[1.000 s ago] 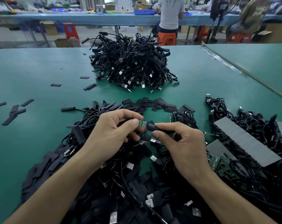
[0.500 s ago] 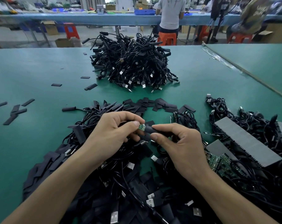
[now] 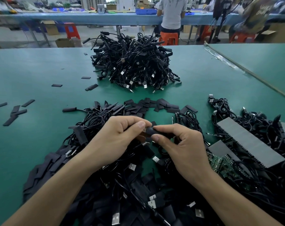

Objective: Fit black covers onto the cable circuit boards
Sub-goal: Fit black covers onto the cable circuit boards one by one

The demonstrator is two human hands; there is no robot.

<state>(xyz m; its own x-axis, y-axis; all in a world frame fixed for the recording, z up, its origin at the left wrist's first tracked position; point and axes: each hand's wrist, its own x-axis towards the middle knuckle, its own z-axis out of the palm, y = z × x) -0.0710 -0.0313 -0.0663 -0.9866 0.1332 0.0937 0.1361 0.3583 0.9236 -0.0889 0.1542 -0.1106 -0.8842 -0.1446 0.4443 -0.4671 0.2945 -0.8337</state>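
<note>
A: Black cover (image 3: 152, 131), pinched between thumb and forefinger of the right hand (image 3: 184, 147), the other fingers curled in. And the other side?

B: The left hand (image 3: 115, 141) pinches the circuit board (image 3: 144, 131) end at its thumb and forefinger tips, almost touching the right fingertips.

A: Any change from half a second ago?

B: Yes. A green stretch of board showed between the two pinches then. Now the cover has slid over it, only a sliver shows at the left thumb tip, and the hands have drawn closer. The thumbs hide the joint itself.

A: And around them?

B: Under both wrists lies a tangle of cables (image 3: 115, 185) with USB plugs. Just past the fingertips is a band of loose covers (image 3: 154, 106), and farther out a heaped cable pile (image 3: 135, 67) on the green table (image 3: 32, 70). Right of the right hand are grey strips (image 3: 246, 141) and a green board panel (image 3: 223, 163).
</note>
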